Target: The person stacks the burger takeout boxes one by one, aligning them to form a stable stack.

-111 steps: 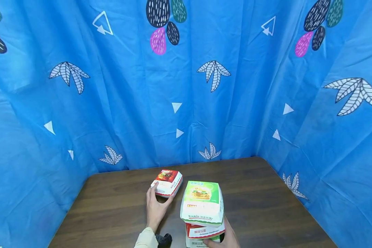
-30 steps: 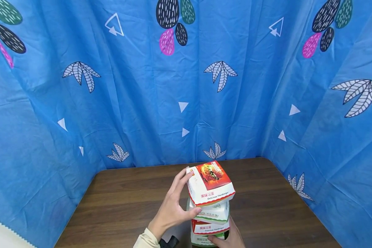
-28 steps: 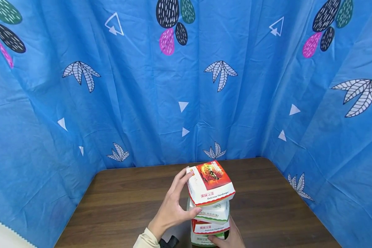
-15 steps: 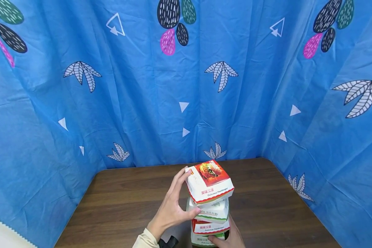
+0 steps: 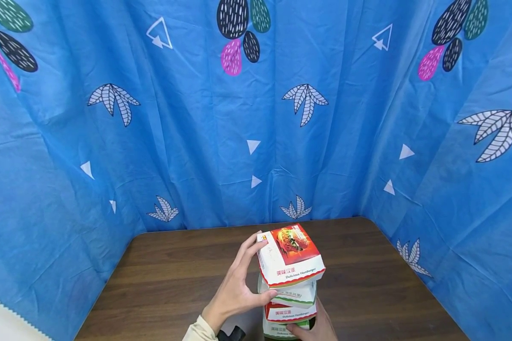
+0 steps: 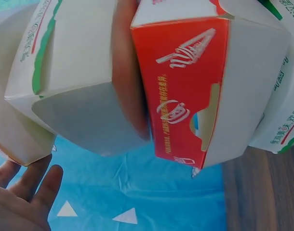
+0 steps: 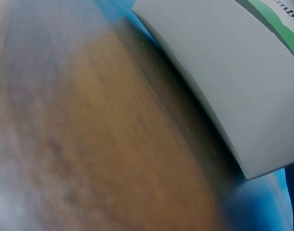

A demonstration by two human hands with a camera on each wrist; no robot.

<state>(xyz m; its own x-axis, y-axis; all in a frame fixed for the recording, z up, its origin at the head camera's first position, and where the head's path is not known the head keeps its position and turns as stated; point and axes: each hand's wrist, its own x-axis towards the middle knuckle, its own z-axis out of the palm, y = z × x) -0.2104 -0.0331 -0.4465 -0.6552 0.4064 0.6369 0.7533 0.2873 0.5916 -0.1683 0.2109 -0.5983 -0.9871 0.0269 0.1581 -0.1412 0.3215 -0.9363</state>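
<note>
In the head view, several burger boxes form a stack in front of me. My left hand [image 5: 235, 290] grips the top red-and-white burger box [image 5: 291, 255], thumb low on its front and fingers along its left side. That box sits skewed over a green-trimmed burger box [image 5: 299, 292], which rests on another red burger box [image 5: 291, 312]. At the bottom, my right hand [image 5: 319, 327] holds a green burger box [image 5: 277, 328], thumb on its front; its other fingers are hidden. The left wrist view shows the fingertips [image 6: 48, 185] against the top box's edge.
A dark wooden table [image 5: 175, 274] lies beneath, its back edge against a blue patterned curtain [image 5: 196, 142] that also hangs along both sides. A black wrist strap [image 5: 234, 333] shows by the left sleeve. A white edge [image 5: 4, 317] appears at lower left.
My left hand has carried the red burger box from the table's back left onto the stack top. In the last half second it shifted slightly right and down. My right hand stays put.
</note>
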